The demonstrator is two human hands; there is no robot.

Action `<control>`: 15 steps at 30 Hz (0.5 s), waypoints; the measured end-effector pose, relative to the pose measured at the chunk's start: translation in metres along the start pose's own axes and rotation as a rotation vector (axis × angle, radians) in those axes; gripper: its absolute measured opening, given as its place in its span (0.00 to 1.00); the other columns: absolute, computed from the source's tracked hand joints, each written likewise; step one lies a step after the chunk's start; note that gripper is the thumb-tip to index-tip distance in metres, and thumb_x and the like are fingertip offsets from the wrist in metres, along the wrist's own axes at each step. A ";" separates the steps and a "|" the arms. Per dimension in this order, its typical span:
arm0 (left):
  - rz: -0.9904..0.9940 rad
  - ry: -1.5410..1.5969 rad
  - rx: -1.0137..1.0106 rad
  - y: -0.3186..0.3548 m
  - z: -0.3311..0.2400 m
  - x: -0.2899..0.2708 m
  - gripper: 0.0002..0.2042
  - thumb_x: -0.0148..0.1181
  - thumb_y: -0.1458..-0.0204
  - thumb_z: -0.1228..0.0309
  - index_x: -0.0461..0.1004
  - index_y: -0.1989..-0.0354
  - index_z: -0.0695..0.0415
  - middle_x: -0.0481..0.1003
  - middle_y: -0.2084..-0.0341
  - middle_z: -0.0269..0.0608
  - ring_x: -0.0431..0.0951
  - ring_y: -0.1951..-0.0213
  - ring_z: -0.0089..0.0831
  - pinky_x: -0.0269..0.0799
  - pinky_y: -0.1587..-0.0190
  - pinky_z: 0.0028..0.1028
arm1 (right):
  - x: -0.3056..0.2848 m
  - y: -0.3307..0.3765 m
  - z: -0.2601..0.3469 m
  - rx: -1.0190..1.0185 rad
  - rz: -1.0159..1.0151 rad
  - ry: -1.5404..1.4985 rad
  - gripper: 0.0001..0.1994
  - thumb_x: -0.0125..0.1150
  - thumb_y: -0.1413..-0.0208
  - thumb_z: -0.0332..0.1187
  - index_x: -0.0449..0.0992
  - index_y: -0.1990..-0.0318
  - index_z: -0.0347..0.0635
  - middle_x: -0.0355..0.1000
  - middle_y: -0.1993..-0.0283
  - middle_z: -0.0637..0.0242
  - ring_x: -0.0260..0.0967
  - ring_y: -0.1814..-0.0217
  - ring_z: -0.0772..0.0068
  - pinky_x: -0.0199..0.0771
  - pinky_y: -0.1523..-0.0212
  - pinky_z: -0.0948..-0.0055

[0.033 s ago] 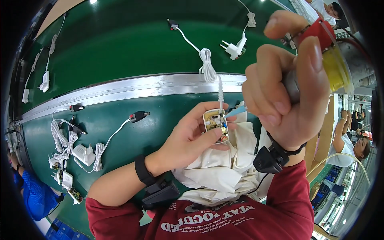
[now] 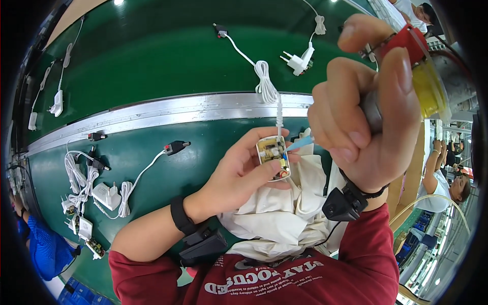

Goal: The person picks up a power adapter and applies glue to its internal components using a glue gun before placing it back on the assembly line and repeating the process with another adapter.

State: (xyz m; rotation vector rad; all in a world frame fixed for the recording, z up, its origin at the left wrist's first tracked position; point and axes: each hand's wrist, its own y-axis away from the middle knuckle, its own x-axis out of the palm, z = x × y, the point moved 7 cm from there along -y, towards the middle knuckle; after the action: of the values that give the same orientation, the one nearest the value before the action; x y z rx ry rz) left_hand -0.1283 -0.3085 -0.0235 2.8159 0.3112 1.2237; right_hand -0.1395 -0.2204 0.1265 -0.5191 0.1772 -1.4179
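Head view, and from where I stand the worker's left hand point(image 2: 236, 175) pinches an open white adapter point(image 2: 272, 155) between thumb and fingers, held up just above a crumpled white cloth point(image 2: 284, 213), circuit board facing up. The right hand point(image 2: 386, 145) is curled round a hand-held dispenser point(image 2: 427, 89), grey with a yellow band, its index finger crooked near a red block point(image 2: 406, 46); I cannot tell whether that finger is pressing. A pale blue nozzle point(image 2: 301, 143) slants down to the board's right edge, close to a small blue part. Whether it touches, I can't make out.

To do this well, I'd say the left grip matters most: the thumb lies over part of the board, so it should press on the housing's rim rather than on the parts, and be well clear of the nozzle's path. The dispenser looks bulky beside so fine a tip, so the right wrist should be steady and any squeeze light, lest the tip skid into neighbouring parts. A little less slant might show the contact spot better. The white cord point(image 2: 279, 114) leaves the adapter's far end toward its bundled coil point(image 2: 264, 81) by the metal rail point(image 2: 178, 109); leaving it slack should prevent a tug on the board.
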 end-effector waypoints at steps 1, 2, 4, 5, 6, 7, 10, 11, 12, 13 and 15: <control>-0.022 0.031 0.002 -0.002 -0.001 -0.003 0.21 0.45 0.42 0.81 0.55 0.39 0.56 0.66 0.47 0.44 0.69 0.45 0.30 0.77 0.52 0.32 | -0.001 0.001 0.000 0.004 -0.003 -0.002 0.20 0.30 0.33 0.50 0.57 0.55 0.41 0.53 0.88 0.78 0.45 0.92 0.87 0.47 0.89 0.84; -0.052 0.062 0.008 -0.001 -0.002 -0.007 0.21 0.45 0.42 0.80 0.55 0.40 0.56 0.67 0.47 0.45 0.69 0.45 0.30 0.77 0.52 0.32 | -0.002 0.001 -0.001 0.018 -0.034 -0.003 0.20 0.30 0.33 0.50 0.57 0.55 0.41 0.53 0.88 0.78 0.45 0.92 0.87 0.47 0.89 0.84; -0.090 0.097 0.013 -0.002 -0.004 -0.011 0.20 0.45 0.42 0.79 0.56 0.40 0.57 0.67 0.47 0.45 0.69 0.45 0.31 0.77 0.52 0.32 | -0.001 0.002 -0.004 0.048 -0.095 -0.004 0.19 0.30 0.33 0.50 0.57 0.56 0.41 0.53 0.88 0.78 0.45 0.92 0.87 0.47 0.89 0.83; -0.103 0.116 0.029 -0.003 -0.006 -0.012 0.20 0.45 0.41 0.79 0.56 0.40 0.57 0.67 0.47 0.45 0.69 0.45 0.31 0.78 0.52 0.33 | -0.001 0.002 -0.004 0.063 -0.126 -0.003 0.19 0.31 0.33 0.50 0.57 0.56 0.41 0.53 0.88 0.78 0.45 0.92 0.87 0.47 0.89 0.83; -0.115 0.134 0.045 -0.003 -0.008 -0.014 0.20 0.44 0.41 0.78 0.57 0.40 0.57 0.67 0.47 0.46 0.69 0.45 0.32 0.78 0.53 0.33 | 0.000 0.002 -0.005 0.079 -0.156 -0.002 0.19 0.31 0.33 0.50 0.57 0.56 0.42 0.53 0.88 0.78 0.45 0.92 0.87 0.47 0.89 0.83; -0.124 0.152 0.062 -0.004 -0.010 -0.014 0.19 0.44 0.41 0.78 0.57 0.40 0.57 0.67 0.48 0.46 0.70 0.45 0.33 0.78 0.53 0.33 | 0.001 0.003 -0.004 0.094 -0.186 0.003 0.19 0.31 0.33 0.50 0.57 0.57 0.42 0.53 0.88 0.78 0.45 0.92 0.87 0.47 0.89 0.83; -0.117 0.164 0.076 -0.005 -0.012 -0.016 0.19 0.44 0.41 0.77 0.57 0.40 0.57 0.67 0.48 0.47 0.70 0.45 0.34 0.78 0.53 0.34 | 0.005 0.005 -0.005 0.140 -0.278 0.022 0.18 0.31 0.33 0.50 0.56 0.58 0.42 0.53 0.88 0.77 0.46 0.92 0.86 0.47 0.89 0.83; -0.111 0.167 0.082 -0.006 -0.012 -0.016 0.19 0.44 0.41 0.77 0.57 0.40 0.57 0.68 0.48 0.47 0.70 0.45 0.35 0.78 0.53 0.34 | 0.005 0.005 -0.005 0.155 -0.309 0.030 0.18 0.31 0.33 0.50 0.56 0.58 0.43 0.53 0.88 0.77 0.46 0.92 0.86 0.47 0.89 0.83; -0.114 0.172 0.083 -0.006 -0.012 -0.016 0.19 0.44 0.41 0.77 0.57 0.40 0.57 0.68 0.48 0.47 0.70 0.45 0.35 0.78 0.53 0.34 | 0.006 0.006 -0.005 0.170 -0.340 0.037 0.18 0.31 0.33 0.50 0.56 0.58 0.43 0.53 0.88 0.77 0.46 0.92 0.86 0.47 0.89 0.83; -0.117 0.180 0.083 -0.006 -0.012 -0.017 0.19 0.44 0.41 0.77 0.57 0.40 0.57 0.68 0.48 0.47 0.70 0.45 0.35 0.79 0.54 0.34 | 0.007 0.006 -0.005 0.185 -0.371 0.044 0.18 0.32 0.33 0.50 0.56 0.58 0.43 0.53 0.88 0.77 0.46 0.92 0.86 0.47 0.89 0.83; -0.125 0.196 0.085 -0.006 -0.012 -0.019 0.19 0.45 0.41 0.78 0.57 0.40 0.58 0.68 0.49 0.47 0.71 0.46 0.35 0.79 0.54 0.33 | 0.009 0.009 -0.006 0.216 -0.434 0.058 0.18 0.32 0.33 0.50 0.56 0.59 0.43 0.53 0.88 0.77 0.46 0.92 0.86 0.48 0.89 0.83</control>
State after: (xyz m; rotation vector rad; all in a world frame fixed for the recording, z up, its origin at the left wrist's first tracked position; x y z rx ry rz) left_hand -0.1505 -0.3072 -0.0295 2.6996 0.5524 1.4934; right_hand -0.1325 -0.2299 0.1184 -0.3485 -0.0480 -1.8507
